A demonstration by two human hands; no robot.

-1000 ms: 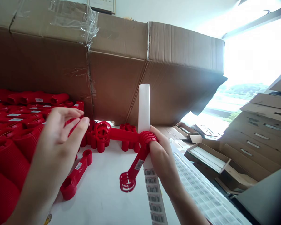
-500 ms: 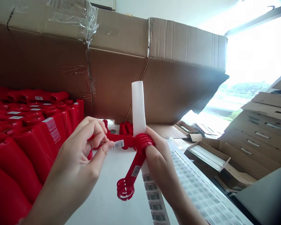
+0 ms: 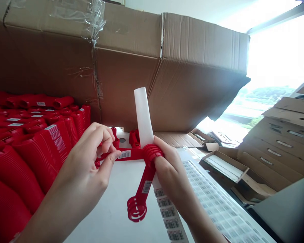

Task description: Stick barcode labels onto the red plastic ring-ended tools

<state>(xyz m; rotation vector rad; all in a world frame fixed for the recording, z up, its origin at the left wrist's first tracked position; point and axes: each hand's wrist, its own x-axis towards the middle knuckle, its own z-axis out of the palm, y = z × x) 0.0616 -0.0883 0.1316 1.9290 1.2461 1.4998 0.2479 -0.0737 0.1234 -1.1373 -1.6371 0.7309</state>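
Note:
My right hand (image 3: 167, 168) is closed round a set of stacked red plastic measuring spoons (image 3: 147, 165) and a white backing strip of barcode labels (image 3: 143, 118) that stands up behind them. One red handle points left and another hangs down to a round slotted end (image 3: 136, 209). My left hand (image 3: 96, 158) pinches the left-pointing handle, with thumb and fingers beside a small barcode sticker (image 3: 124, 154) stuck on it. A second sticker (image 3: 146, 186) sits on the hanging handle.
Rows of stacked red spoons (image 3: 27, 141) fill the left side of the white table (image 3: 111, 216). A large cardboard box (image 3: 131, 74) stands behind. A sheet of barcode labels (image 3: 212, 209) lies at right, beside flat cardboard cartons (image 3: 276, 148).
My left hand went from open above the table to pinching the left handle, where a barcode sticker now sits. The spoons and strip shifted slightly left.

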